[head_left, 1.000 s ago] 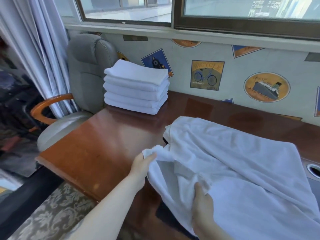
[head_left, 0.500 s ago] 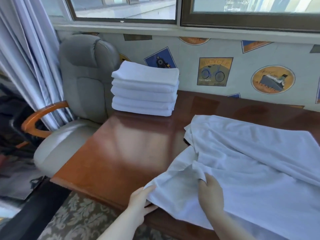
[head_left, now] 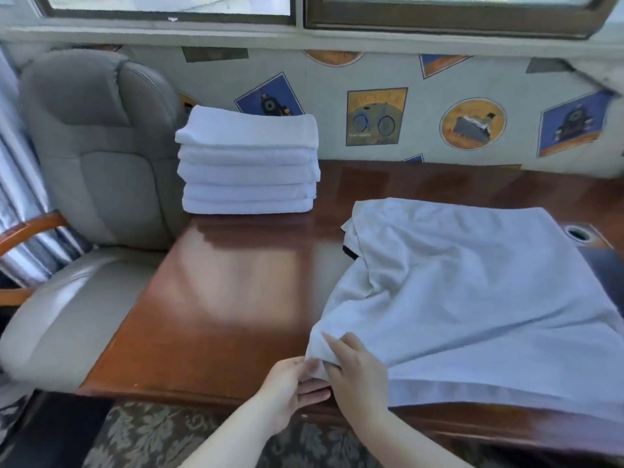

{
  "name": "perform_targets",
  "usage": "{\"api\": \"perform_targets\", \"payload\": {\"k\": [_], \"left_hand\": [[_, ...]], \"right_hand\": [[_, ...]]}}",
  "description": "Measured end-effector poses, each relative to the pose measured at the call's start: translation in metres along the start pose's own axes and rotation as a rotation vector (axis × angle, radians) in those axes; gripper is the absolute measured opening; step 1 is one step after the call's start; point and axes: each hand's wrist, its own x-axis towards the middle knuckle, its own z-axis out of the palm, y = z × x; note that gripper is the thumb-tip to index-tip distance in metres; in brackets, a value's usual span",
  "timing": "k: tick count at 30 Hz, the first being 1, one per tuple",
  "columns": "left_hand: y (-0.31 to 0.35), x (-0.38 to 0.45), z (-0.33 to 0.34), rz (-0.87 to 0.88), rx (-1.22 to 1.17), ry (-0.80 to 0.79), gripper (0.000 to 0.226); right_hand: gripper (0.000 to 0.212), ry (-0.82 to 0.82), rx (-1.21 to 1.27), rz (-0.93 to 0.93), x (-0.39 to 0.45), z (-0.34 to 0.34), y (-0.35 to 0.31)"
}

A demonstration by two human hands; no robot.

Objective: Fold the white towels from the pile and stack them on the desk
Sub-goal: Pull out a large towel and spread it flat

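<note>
A white towel (head_left: 472, 292) lies spread over the right half of the wooden desk (head_left: 216, 298), with creases near its left side. At its near left corner my left hand (head_left: 290, 386) and my right hand (head_left: 358, 369) meet. Both pinch that corner, the left from below, the right with fingers on top. A stack of several folded white towels (head_left: 248, 163) stands at the desk's back left against the wall.
A grey padded chair (head_left: 91, 157) with a wooden armrest stands left of the desk. A round hole (head_left: 578, 233) sits in the desk at the right, beside a dark object. Patterned carpet (head_left: 141, 434) lies below the desk's front edge.
The towel's left corner has been drawn down toward the desk's front edge. Both hands have come together on it. The view has tilted lower and closer.
</note>
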Motion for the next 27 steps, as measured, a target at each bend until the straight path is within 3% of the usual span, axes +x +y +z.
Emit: {"api": "perform_targets", "payload": {"k": [6,10,12,15,17,19,23,27], "left_hand": [[0.002,-0.002,-0.002,-0.02,0.006,0.017,0.031],[0.011,-0.005,0.004,-0.06,-0.008,0.054,0.061],[0.017,-0.004,0.015,0.0,0.068,0.083,0.045],[0.03,0.001,0.034,0.099,0.071,0.123,0.025],[0.044,0.003,0.048,0.18,0.078,0.12,0.023],[0.059,0.003,0.062,0.275,0.102,0.126,0.023],[0.081,0.004,0.077,0.424,0.015,0.132,0.025],[0.089,0.02,0.087,0.453,-0.252,0.362,0.03]], "right_hand": [[0.046,-0.195,-0.216,-0.037,-0.005,0.009,0.0],[0.054,-0.246,-0.316,-0.066,-0.006,0.013,-0.001],[0.062,-0.247,-0.332,-0.063,-0.003,0.011,-0.002],[0.067,-0.017,-0.355,-0.129,0.005,-0.012,0.001],[0.06,0.18,-0.39,-0.244,0.009,-0.032,0.009],[0.051,0.254,-0.359,-0.288,0.013,-0.054,0.026],[0.039,0.326,-0.319,0.015,0.019,-0.101,0.074],[0.025,0.287,-0.38,0.345,0.013,-0.131,0.151]]}}
